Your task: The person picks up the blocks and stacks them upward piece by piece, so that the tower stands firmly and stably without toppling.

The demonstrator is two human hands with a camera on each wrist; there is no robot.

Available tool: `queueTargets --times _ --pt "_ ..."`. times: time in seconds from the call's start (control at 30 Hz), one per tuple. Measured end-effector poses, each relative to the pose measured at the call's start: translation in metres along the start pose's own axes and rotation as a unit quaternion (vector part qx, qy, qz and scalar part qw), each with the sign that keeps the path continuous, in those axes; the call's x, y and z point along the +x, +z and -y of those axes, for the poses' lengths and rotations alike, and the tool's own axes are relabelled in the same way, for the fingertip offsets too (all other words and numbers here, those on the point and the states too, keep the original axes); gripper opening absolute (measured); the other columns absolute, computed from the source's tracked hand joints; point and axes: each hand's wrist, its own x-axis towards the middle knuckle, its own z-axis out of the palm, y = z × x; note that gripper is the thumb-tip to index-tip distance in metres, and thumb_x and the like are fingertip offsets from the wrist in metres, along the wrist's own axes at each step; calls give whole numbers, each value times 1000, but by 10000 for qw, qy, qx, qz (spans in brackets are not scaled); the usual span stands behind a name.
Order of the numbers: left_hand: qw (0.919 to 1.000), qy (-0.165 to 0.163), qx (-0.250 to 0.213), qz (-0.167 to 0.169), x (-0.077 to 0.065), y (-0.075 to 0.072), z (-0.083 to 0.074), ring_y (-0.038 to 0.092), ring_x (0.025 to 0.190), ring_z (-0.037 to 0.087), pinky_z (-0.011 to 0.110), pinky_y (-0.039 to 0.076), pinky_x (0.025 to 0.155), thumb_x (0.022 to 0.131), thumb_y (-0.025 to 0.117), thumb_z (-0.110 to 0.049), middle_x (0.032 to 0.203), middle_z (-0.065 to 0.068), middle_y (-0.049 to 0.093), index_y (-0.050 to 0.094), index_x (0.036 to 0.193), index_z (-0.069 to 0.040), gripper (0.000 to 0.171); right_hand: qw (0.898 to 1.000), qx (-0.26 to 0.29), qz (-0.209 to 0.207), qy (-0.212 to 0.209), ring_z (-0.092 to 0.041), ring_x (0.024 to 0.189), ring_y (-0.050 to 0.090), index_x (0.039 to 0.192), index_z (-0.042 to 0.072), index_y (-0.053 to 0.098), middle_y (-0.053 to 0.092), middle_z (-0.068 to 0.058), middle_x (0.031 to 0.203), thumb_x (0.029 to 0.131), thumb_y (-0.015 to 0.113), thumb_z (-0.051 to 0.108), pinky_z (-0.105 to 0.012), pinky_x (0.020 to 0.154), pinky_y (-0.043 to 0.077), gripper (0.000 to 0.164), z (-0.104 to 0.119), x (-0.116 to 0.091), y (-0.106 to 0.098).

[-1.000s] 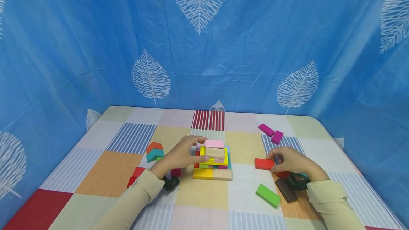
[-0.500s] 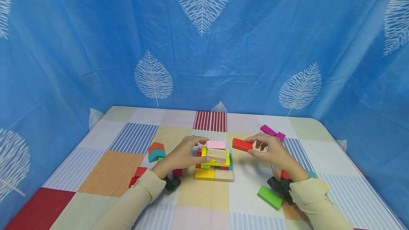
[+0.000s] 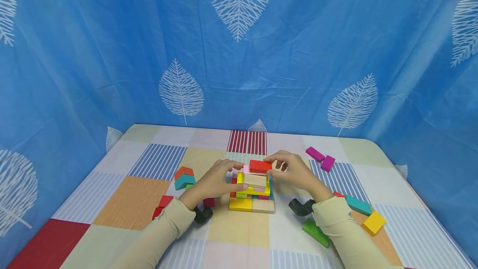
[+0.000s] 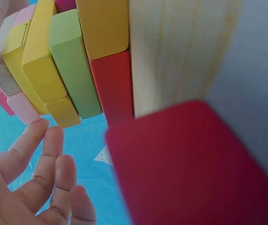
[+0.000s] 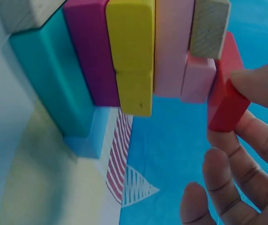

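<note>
A stepped stack of coloured wooden blocks stands mid-table, with yellow blocks in its bottom row. My right hand pinches a red block between thumb and fingers, right at the stack's top, where it overlaps a pink block. In the right wrist view the red block lies against the short pink block. My left hand flanks the stack's left side, thumb near the natural wood block. In the left wrist view an index fingertip touches a pink block end.
Left of the stack lie orange and teal blocks and several red ones. To the right are two magenta blocks, a teal block, a yellow block and a green block beneath the right forearm.
My right hand took the red block from the right side of the table and carried it left and up onto the stack's top. The left hand has stayed at the stack.
</note>
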Motion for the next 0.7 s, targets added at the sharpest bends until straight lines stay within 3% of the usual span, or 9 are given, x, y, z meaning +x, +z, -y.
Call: queueTargets --times 0.53,0.7 --pt "9999 64 90 -56 0 0 1 55 132 33 61 53 108 91 89 -36 144 12 64 65 145 -7 66 9994 318 129 79 -23 93 60 127 -1 76 73 -16 120 96 80 7 -35 79 59 32 5 6 14" --pt "9999 19 95 -53 0 0 0 55 132 32 61 53 107 90 89 -36 144 12 64 65 146 -8 67 9984 361 387 201 -24 98 63 136 -4 70 72 -18 126 98 77 8 -37 84 59 40 3 5 10"
